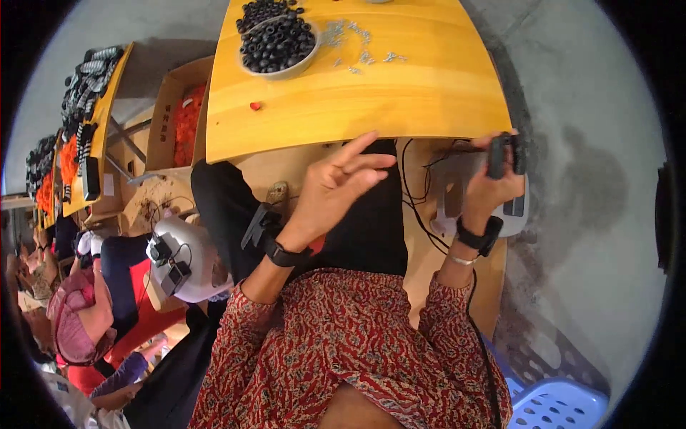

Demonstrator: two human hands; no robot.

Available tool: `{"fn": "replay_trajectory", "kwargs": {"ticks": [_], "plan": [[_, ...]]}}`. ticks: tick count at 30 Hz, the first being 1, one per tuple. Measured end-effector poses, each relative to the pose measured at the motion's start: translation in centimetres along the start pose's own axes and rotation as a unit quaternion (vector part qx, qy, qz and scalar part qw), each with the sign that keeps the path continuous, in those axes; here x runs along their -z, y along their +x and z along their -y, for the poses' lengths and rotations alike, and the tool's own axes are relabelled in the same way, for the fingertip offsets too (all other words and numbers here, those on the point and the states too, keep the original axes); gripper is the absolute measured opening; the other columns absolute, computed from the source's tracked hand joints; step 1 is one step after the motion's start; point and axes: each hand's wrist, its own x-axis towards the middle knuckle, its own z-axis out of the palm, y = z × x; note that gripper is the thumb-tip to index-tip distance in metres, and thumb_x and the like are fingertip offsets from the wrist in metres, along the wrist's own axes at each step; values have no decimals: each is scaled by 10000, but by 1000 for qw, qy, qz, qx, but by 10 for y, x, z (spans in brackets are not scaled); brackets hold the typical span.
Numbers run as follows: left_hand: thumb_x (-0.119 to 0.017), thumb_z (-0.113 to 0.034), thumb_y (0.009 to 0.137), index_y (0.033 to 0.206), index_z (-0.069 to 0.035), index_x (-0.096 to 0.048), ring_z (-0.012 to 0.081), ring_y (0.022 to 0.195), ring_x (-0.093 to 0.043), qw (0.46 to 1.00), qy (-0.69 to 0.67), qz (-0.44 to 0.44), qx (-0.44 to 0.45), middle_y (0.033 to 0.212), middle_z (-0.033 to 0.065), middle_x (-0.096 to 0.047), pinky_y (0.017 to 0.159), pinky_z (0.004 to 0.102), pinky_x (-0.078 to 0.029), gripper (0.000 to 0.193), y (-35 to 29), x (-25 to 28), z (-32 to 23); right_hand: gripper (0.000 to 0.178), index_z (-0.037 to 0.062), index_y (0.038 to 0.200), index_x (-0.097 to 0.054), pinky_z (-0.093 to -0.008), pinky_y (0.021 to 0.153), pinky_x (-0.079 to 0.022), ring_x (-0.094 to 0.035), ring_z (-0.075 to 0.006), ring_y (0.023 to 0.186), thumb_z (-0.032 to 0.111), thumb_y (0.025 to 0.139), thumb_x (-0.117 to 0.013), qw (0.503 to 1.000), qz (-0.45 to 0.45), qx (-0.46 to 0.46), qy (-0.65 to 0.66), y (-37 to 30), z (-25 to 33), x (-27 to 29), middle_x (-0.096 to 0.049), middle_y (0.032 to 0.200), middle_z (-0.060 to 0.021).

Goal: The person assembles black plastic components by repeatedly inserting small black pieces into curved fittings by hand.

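Observation:
My left hand (336,182) hovers empty in front of the near table edge, its fingers stretched out and apart. Off the table's right corner, my right hand (493,187) grips a dark, blocky object (497,156); its exact kind is not clear. Black bands sit on both wrists. On the yellow table (371,100), a white bowl (294,70) is heaped with small black ring-shaped parts (275,46), and more of them lie behind it. Small silver screws (366,57) are scattered beside the bowl. A tiny red piece (256,106) lies closer to me.
A cardboard box (163,136) with orange-red pieces stands left of the table. Farther left, other tables carry black and striped items (89,79). Co-workers (86,307) sit at lower left. A blue plastic chair (557,404) is at lower right; black cables (414,193) hang under the table.

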Motion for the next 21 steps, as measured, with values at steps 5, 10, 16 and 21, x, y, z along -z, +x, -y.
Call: {"fn": "replay_trajectory", "kwargs": {"ticks": [5, 10, 16, 21], "plan": [[-519, -71, 923, 1254, 52, -476, 229, 1025, -602, 995, 18, -97, 10, 1105, 193, -607, 904, 314, -489, 355, 18, 28, 0, 189, -62, 781, -661, -359, 616, -505, -640, -218, 633, 126, 775, -678, 955, -166, 95, -227, 97, -82, 68, -667, 717, -174], [-521, -69, 924, 1213, 54, -510, 207, 983, -620, 994, -57, -89, 41, 1082, 171, -618, 874, 285, -511, 314, 43, 37, 12, 356, -74, 764, -638, -448, 683, -498, -618, -401, 658, 242, 646, -750, 847, -204, 57, -487, 225, -208, 237, -646, 719, -229], [-513, -47, 922, 1213, 55, -509, 199, 997, -616, 986, -43, -157, 47, 1086, 161, -621, 888, 297, -512, 308, 29, 58, -2, 214, -74, 878, -658, -385, 692, -510, -649, -324, 708, 79, 728, -660, 808, -168, 241, -511, 153, -93, 70, -672, 858, -203], [-506, -59, 929, 1225, 51, -494, 209, 1014, -609, 984, -96, -141, 53, 1098, 158, -615, 903, 309, -505, 316, 32, 62, 4, 185, -39, 950, -666, -288, 718, -485, -623, -141, 813, 41, 787, -629, 924, 72, 88, -365, 111, -51, -9, -686, 856, -95]]}}
